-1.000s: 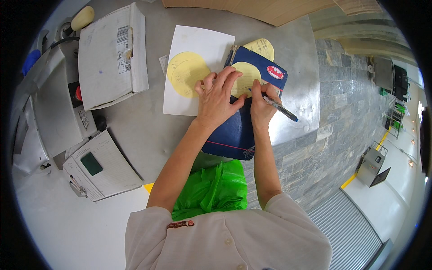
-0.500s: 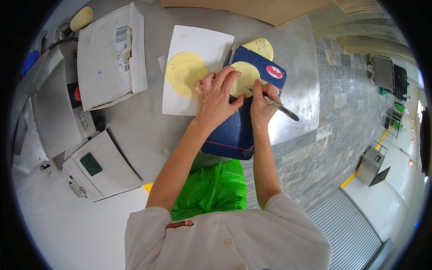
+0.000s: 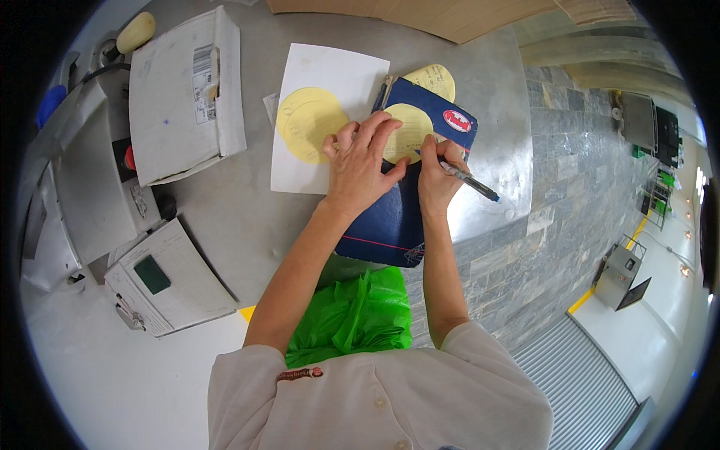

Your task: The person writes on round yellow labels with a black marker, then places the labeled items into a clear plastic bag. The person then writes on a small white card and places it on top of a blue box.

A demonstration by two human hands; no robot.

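Note:
A round yellow paper with handwriting on it lies on a dark blue hardcover book. My left hand rests over the paper's left side, fingers bent and apart, with thumb and fingertips on it. In my right hand is a pen, its tip at the lower right part of the paper and its blue end slanting out to the right. More round yellow papers overlap on a white sheet left of the book. Another written yellow paper sticks out beyond the book's far edge.
A white carton stands on the metal table at the left, beside metal equipment. A clipboard with sheets and a dark green rectangle lies lower left. Brown cardboard lines the far edge. A green plastic bag is below my arms.
Both hands keep nearly the same place. The pen tip has shifted very slightly on the paper, with the right hand.

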